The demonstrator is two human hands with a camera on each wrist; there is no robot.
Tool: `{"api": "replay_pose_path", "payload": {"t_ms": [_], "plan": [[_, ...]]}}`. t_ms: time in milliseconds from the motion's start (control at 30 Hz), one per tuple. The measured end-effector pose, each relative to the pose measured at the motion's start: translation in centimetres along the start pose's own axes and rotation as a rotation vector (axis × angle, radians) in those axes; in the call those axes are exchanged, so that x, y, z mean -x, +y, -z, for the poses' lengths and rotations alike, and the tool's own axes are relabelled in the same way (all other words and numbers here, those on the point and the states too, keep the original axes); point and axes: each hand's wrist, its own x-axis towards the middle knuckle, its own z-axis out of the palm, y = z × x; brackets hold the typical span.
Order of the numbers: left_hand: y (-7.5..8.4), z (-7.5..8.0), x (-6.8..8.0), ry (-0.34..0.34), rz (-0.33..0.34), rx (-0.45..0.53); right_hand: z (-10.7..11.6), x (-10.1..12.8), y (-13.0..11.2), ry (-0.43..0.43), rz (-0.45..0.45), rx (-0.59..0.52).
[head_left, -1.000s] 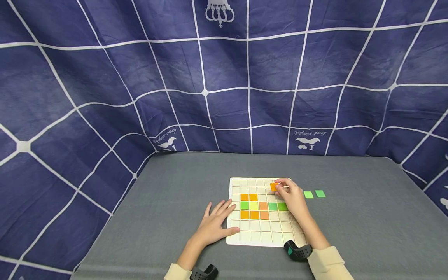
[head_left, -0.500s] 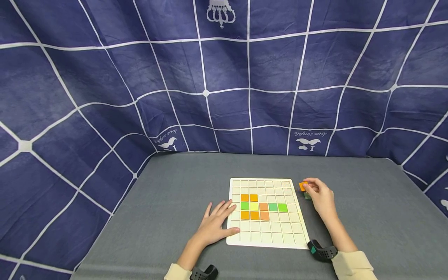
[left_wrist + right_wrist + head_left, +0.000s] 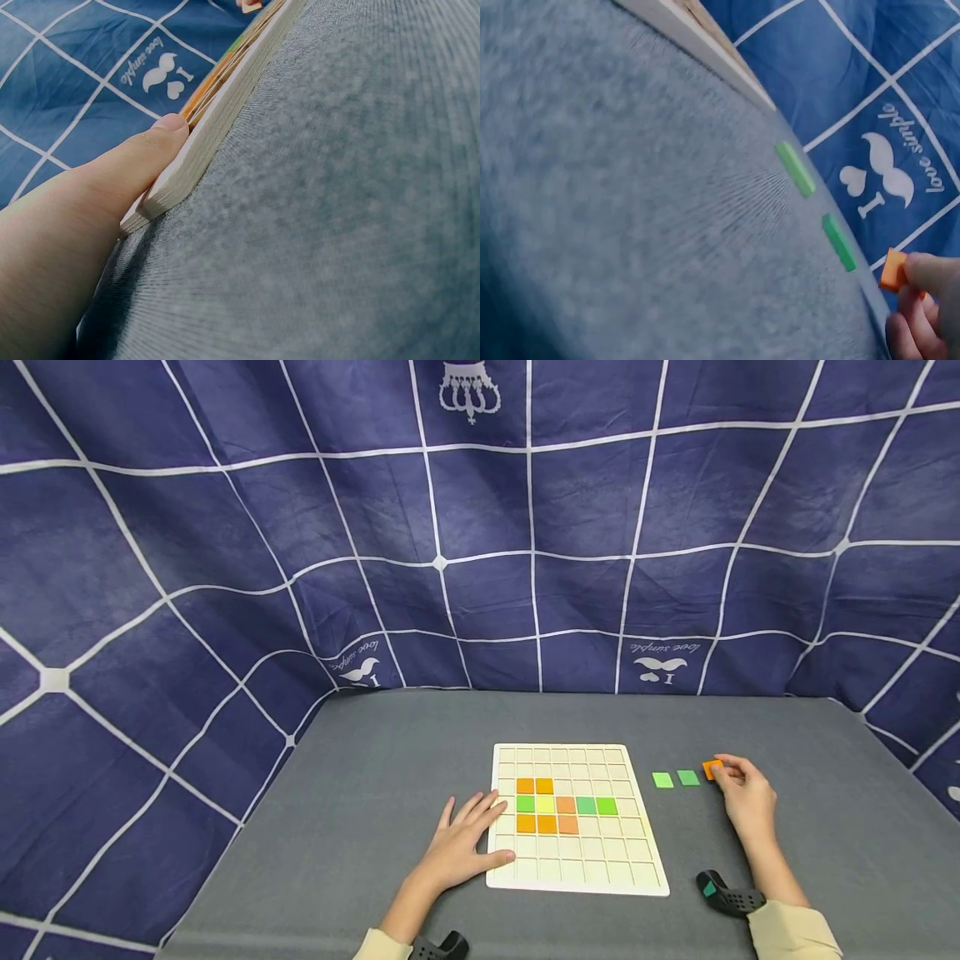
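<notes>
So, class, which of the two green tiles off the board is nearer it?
The light green tile; the darker green tile lies farther from the board, nearer the right hand.

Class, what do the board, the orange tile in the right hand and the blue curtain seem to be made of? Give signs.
Board: probably wood, pale and matt; its thick edge looks grainy.
Orange tile: painted wood or plastic, smooth-looking and evenly coloured; can't tell which.
Blue curtain: likely printed fabric, matt, judging by its soft folds.
</notes>
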Motion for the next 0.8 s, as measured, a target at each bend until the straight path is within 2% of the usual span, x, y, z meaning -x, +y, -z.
{"api": "replay_pose_path", "payload": {"t_ms": [267, 500, 800], "plan": [[-0.1, 0.1, -0.5, 0.005, -0.017, -0.027, -0.5, -0.1, 1.3, 0.047, 0.112, 0.149], [-0.1, 0.4, -0.8, 0.007, -0.023, -0.028, -0.8, -0.6, 1.4, 0.089, 0.165, 0.151], [-0.1, -0.2, 0.0, 0.013, -0.003, -0.005, -1.2, 0.2, 1.3, 0.029, 0.106, 0.179]]}}
